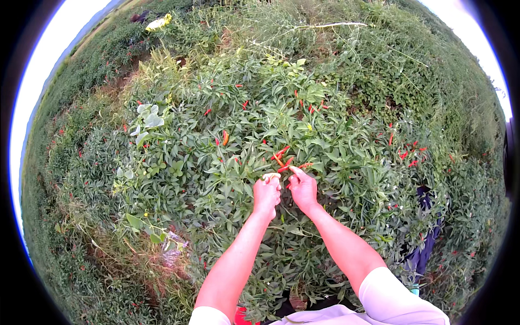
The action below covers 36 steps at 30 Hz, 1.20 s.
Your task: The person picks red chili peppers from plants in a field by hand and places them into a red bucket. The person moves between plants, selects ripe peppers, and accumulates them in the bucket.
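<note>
A cluster of ripe red chili peppers (pixel 280 156) stands out among the green leaves of a chili plant (pixel 260 134), just beyond my two hands. My right hand (pixel 304 190) has its index fingertip against the near end of a red chili pepper (pixel 285 167), and its other fingers are curled in. A bit of red shows beside its palm. Close by on the left, my left hand (pixel 267 195) is raised with its fingers curled at the edge of the leaves. Whether anything is inside that hand is hidden.
More red chili peppers (pixel 406 155) hang to the right, with an orange-red one (pixel 225 138) left of centre. Dark blue cloth (pixel 424 239) lies among plants at right. A red object (pixel 242 316) shows below my left arm. Tall weeds (pixel 406 48) grow behind; dry grass (pixel 154 268) lies left.
</note>
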Motion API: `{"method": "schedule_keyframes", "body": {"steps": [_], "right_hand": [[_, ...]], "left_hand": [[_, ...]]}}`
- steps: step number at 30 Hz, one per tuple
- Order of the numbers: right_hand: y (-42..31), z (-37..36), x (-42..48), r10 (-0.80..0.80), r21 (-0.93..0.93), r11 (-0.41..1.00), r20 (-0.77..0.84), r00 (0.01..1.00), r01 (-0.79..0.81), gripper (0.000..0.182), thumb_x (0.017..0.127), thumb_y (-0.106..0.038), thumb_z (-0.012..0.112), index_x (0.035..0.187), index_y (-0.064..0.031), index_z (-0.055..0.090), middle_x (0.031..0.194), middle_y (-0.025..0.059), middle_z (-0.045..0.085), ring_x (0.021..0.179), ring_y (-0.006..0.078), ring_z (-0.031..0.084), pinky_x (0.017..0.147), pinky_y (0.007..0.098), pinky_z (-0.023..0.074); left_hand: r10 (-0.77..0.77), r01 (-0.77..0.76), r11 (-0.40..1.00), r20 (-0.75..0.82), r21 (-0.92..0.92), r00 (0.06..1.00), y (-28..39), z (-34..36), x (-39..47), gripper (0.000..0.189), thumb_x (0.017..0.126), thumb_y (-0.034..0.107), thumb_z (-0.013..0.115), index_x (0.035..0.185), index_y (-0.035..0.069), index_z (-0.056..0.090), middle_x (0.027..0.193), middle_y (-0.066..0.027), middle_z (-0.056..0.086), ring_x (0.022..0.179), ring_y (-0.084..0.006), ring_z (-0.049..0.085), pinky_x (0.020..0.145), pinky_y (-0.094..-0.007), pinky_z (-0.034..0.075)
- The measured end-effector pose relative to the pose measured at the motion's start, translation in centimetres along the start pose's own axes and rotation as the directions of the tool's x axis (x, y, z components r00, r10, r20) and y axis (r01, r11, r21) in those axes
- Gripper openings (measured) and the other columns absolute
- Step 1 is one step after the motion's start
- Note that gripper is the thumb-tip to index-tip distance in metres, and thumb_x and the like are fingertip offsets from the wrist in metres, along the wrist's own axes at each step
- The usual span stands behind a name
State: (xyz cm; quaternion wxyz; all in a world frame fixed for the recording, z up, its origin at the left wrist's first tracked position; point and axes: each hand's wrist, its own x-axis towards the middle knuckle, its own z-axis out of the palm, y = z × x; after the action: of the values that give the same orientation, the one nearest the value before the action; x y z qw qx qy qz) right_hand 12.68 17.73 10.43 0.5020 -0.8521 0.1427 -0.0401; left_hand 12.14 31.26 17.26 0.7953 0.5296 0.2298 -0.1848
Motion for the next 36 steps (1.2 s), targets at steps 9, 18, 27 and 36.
{"method": "schedule_keyframes", "body": {"steps": [9, 18, 27, 36], "right_hand": [[0.8, 1.7, 2.9, 0.069, -0.083, 0.995, 0.123, 0.990, -0.059, 0.029, 0.090, -0.011, 0.054, 0.115, -0.0128, 0.068, 0.066, 0.0071, 0.065, 0.050, 0.0158, 0.061, 0.054, 0.0316, 0.0503], [-1.7, 0.6, 4.1, -0.001, -0.095, 0.995, 0.410, 0.912, 0.043, 0.028, 0.092, -0.024, 0.058, 0.118, -0.0195, 0.068, 0.077, 0.0102, 0.069, 0.067, 0.0234, 0.066, 0.065, 0.0372, 0.0512], [-0.6, 0.1, 5.1, -0.069, -0.079, 0.990, 0.455, 0.888, 0.117, 0.029, 0.090, -0.024, 0.058, 0.118, -0.0227, 0.067, 0.089, 0.0152, 0.069, 0.080, 0.0358, 0.066, 0.073, 0.0440, 0.0514], [-0.7, 0.8, 4.3, -0.036, -0.001, 0.999, 0.486, 0.873, 0.042, 0.030, 0.094, -0.032, 0.052, 0.118, -0.0215, 0.065, 0.099, 0.0152, 0.069, 0.091, 0.0395, 0.064, 0.080, 0.0474, 0.0511]], "left_hand": [[0.482, -0.249, 0.439, 0.007, 0.863, 0.876, -1.0, 1.3, 4.2, 0.044, 0.083, 0.011, 0.065, 0.123, -0.004, 0.056, 0.090, -0.0257, 0.068, 0.088, -0.0389, 0.068, 0.079, -0.0431, 0.052], [0.482, -0.361, 0.669, -0.010, 0.650, 0.876, -2.0, -0.9, 8.2, 0.026, 0.081, 0.012, 0.072, 0.102, -0.001, 0.065, 0.078, -0.0161, 0.068, 0.068, -0.0219, 0.066, 0.068, -0.0339, 0.052], [0.523, -0.353, 0.524, 0.034, 0.775, 0.852, -1.8, 0.3, 7.3, 0.023, 0.084, 0.007, 0.068, 0.105, 0.001, 0.061, 0.075, -0.0131, 0.068, 0.065, -0.0180, 0.064, 0.063, -0.0337, 0.049], [0.636, -0.411, 0.480, 0.015, 0.775, 0.772, -2.6, 1.1, 6.4, 0.017, 0.091, 0.009, 0.060, 0.105, 0.000, 0.063, 0.085, -0.0163, 0.069, 0.077, -0.0251, 0.068, 0.072, -0.0356, 0.052]]}}
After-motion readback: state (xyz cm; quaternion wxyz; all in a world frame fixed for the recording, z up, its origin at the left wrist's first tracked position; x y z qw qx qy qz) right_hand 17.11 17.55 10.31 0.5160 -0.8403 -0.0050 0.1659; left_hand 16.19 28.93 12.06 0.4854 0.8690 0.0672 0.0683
